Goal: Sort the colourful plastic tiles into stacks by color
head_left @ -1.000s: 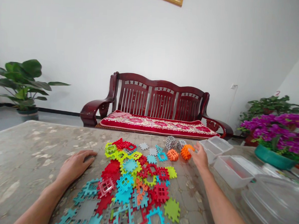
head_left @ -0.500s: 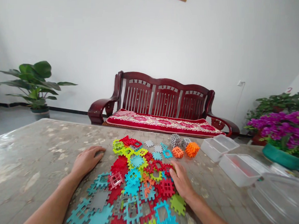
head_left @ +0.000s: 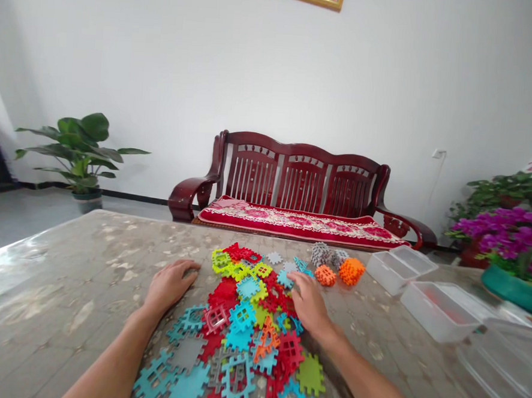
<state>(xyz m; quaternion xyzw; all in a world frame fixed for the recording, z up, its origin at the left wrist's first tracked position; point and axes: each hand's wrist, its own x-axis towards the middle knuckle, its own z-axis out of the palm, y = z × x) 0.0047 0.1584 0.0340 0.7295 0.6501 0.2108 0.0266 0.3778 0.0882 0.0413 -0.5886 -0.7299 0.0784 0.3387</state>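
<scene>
A heap of flat interlocking plastic tiles with toothed edges covers the table's middle, among them a red tile (head_left: 290,347), a grey tile (head_left: 187,353) and a green tile (head_left: 310,373). My left hand (head_left: 170,284) rests palm down on the tabletop, left of the heap and apart from it, holding nothing. Over the heap's right edge reaches my right hand (head_left: 309,304), its fingers stretched toward a light-blue tile (head_left: 285,278) and red tiles beneath. No tile is visibly gripped; the fingertips' undersides are hidden.
Grey and orange tile stacks (head_left: 352,271) stand beyond my right hand. Clear plastic boxes (head_left: 437,311) and lids (head_left: 508,364) lie to the right, beside purple flowers in a teal pot (head_left: 513,288). A wooden bench (head_left: 303,183) stands behind the table (head_left: 85,272).
My right hand has moved left and slightly forward over the heap, covering part of a blue tile. My left hand stays on the tabletop. The view has shifted slightly.
</scene>
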